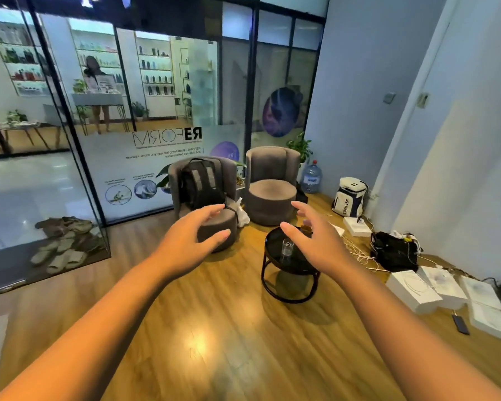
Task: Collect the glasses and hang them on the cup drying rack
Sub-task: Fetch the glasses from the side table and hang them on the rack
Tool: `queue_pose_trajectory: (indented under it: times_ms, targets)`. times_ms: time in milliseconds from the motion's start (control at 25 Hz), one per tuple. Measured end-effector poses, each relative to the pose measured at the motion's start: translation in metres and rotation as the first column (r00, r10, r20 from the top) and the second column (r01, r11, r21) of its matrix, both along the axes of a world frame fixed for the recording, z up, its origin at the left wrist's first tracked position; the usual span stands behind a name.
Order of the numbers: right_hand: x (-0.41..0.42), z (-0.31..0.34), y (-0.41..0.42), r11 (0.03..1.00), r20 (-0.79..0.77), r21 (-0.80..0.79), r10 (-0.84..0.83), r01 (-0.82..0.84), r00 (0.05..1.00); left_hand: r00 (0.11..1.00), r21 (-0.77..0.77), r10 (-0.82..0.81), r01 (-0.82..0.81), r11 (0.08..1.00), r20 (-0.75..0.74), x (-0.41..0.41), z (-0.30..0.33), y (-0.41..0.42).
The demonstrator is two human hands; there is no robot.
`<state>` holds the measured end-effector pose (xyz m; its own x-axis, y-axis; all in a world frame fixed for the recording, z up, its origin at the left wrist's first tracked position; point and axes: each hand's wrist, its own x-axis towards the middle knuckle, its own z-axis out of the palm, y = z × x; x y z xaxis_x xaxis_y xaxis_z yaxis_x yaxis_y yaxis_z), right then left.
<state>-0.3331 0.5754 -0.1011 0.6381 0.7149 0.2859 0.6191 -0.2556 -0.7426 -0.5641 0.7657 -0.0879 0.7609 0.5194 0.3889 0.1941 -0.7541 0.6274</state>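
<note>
I found open wooden floor [214,328] leading to the round black table [275,250], with two grey armchairs [269,183] behind it and boxes [417,287] and cables [356,250] crowding its right.

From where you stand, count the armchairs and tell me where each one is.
2. The left armchair stands by the glass wall with a black backpack on its seat; the right armchair sits beside it, nearer the corner, behind the round black table. None seem hidden.
</note>
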Motion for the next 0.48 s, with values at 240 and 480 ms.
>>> queue_pose_trajectory:
  times_ms: [240,480]
  targets:
    - [0.044,-0.008,0.069,0.993,0.004,-0.013,-0.114,0.114,0.994,0.995,-0.009,-0.097,0.097,0.995,-0.008,0.063,-0.004,0.093]
    - [0.112,-0.023,0.152,0.991,-0.010,-0.038,-0.130,0.130,0.991,0.991,-0.011,-0.125,0.125,0.992,-0.036,0.150,-0.014,0.167]
